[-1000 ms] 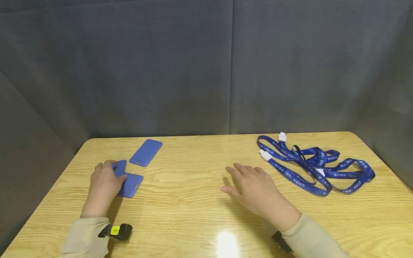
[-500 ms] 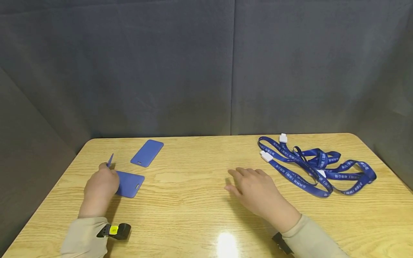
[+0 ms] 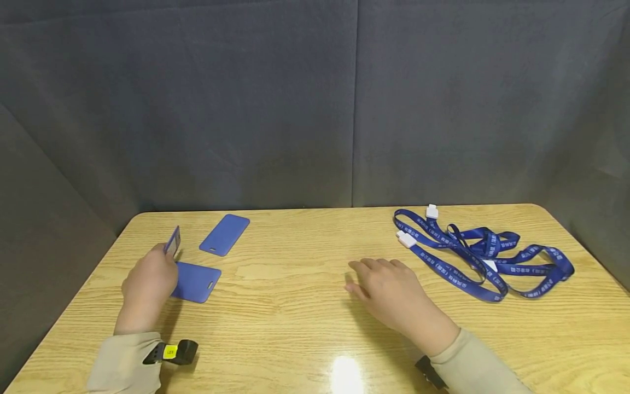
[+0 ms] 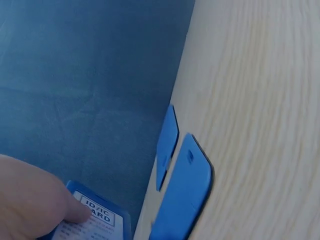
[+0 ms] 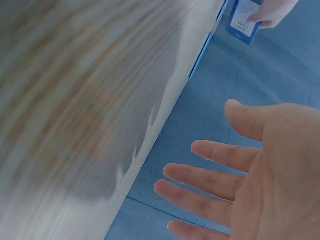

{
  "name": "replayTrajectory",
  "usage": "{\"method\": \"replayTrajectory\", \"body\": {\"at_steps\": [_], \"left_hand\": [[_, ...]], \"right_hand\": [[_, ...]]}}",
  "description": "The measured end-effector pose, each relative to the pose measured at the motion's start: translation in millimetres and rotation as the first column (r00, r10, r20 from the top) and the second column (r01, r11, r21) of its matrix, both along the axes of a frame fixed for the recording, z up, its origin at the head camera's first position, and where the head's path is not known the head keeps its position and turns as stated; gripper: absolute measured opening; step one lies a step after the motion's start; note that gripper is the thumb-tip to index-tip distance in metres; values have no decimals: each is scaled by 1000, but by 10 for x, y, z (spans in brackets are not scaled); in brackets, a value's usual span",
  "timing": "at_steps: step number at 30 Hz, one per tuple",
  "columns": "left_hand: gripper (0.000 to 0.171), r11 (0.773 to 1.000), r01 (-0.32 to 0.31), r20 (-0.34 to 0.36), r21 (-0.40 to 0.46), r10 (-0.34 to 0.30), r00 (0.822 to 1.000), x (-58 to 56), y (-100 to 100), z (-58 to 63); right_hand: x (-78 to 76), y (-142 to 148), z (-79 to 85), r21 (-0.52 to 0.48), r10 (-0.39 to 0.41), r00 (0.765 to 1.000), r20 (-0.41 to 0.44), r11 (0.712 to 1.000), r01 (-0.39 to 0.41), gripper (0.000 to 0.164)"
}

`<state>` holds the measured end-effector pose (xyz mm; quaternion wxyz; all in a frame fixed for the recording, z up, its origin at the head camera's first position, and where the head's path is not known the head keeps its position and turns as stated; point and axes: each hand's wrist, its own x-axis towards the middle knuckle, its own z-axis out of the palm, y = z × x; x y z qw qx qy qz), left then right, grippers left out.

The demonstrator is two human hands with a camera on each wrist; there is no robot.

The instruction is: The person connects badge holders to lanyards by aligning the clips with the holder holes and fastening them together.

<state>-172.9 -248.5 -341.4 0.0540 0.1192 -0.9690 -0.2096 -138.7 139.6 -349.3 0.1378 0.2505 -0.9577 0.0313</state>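
My left hand (image 3: 149,276) pinches a blue card holder (image 3: 173,243) that stands nearly on edge, raised off the table. In the left wrist view the face of this card holder (image 4: 102,215) carries a white insert printed "ID/IC CARD", with the thumb on it. Just right of that hand a second blue card holder (image 3: 197,282) lies flat, slot end to the right. A third blue card holder (image 3: 225,234) lies farther back. My right hand (image 3: 389,287) hovers over the table with its fingers spread, and the right wrist view shows its palm (image 5: 285,175) holding nothing.
Tangled blue lanyards (image 3: 458,246) with white printing and white plastic clips (image 3: 407,238) lie on the right of the wooden table (image 3: 295,317). A dark grey cloth (image 3: 246,109) stands behind the table's back edge.
My left hand has picked the card holder up off the table and tipped it on edge, moving slightly left. The right hand has shifted a little to the right.
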Motion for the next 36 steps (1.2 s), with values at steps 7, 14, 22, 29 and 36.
{"method": "replayTrajectory", "body": {"at_steps": [7, 14, 22, 29, 36], "left_hand": [[40, 999, -28, -236, 22, 32, 971, -6, 129, 74], [39, 1000, -2, -344, 15, 7, 939, -17, 244, 116], [37, 996, 83, -307, -12, -82, 948, -12, 363, 127], [34, 989, 148, -275, -29, -150, 950, 5, 498, 115], [38, 969, 238, -207, -63, -246, 947, 19, 631, 114]], "right_hand": [[2, -2, -2, 12, -7, 1000, 6, 1000, 7, 44], [4, -1, -5, 1, -11, 1000, 13, 1000, 11, 43], [-24, 35, -5, -7, -16, 1000, 11, 1000, 16, 42], [-113, 127, -21, -52, -25, 998, 61, 998, 28, 40], [-179, 213, -16, -90, -3, 996, 94, 996, 11, 38]]}}
